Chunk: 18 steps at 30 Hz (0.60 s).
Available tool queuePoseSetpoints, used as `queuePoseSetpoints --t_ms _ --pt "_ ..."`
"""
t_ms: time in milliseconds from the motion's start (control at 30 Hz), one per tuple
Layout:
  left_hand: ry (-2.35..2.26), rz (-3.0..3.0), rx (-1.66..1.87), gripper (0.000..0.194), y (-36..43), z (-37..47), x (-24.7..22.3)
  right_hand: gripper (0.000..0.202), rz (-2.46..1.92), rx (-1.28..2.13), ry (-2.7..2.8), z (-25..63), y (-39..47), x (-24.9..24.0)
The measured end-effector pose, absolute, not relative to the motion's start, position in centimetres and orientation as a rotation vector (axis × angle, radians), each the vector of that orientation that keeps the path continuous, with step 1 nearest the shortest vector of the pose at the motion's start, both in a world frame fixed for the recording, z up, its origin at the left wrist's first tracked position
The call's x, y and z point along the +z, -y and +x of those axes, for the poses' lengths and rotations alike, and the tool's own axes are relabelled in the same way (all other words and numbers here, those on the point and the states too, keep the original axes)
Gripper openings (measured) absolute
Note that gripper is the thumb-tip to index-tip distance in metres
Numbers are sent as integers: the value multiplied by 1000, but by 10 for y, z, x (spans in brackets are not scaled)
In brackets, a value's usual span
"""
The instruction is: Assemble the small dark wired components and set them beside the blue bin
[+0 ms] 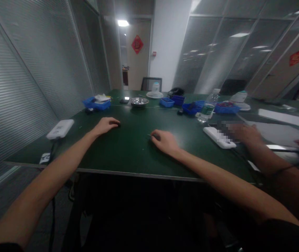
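Note:
Over the green table point(130, 154), my left hand point(104, 125) is closed in a pinch on a small black piece point(119, 124) at its fingertips. The piece is too small to name. To its right, my right hand point(166, 142) is curled around a dark-handled tool point(156, 137). A thin, light shaft sticks out from that tool to the left, toward my left hand; its exact kind does not show. The two hands rest low at the tabletop, apart from each other. Beyond them stands a shiny metal bowl point(139, 102) with something pale inside.
A white power bank-like box point(60, 129) with a cable lies left. Blue trays point(97, 103), a phone point(124, 100) and a water bottle point(209, 106) stand at the back. At right, a co-worker's hand point(249, 134) is near another white box point(219, 137).

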<state>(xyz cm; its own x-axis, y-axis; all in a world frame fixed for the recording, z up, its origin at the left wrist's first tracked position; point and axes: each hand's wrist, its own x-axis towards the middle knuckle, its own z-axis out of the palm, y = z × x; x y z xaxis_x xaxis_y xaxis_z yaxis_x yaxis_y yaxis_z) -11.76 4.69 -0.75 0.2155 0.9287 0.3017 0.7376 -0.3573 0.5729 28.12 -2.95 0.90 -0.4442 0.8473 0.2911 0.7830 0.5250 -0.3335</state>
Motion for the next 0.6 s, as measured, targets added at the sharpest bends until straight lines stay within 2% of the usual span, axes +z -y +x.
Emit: queuePoseSetpoints --t_ms 100,233,467,600 --pt "-1919 2021 929 32 -57 -171 -10 27 -1333 192 2354 281 28 7" --pt "-2210 1895 983 22 -55 -217 -14 27 -1320 196 2372 282 28 8" --pt "-2247 1970 975 19 -58 -223 -17 27 -1321 227 2368 282 30 10" --pt "-2179 1729 1051 30 -60 -225 -18 27 -1319 239 2374 282 29 9"
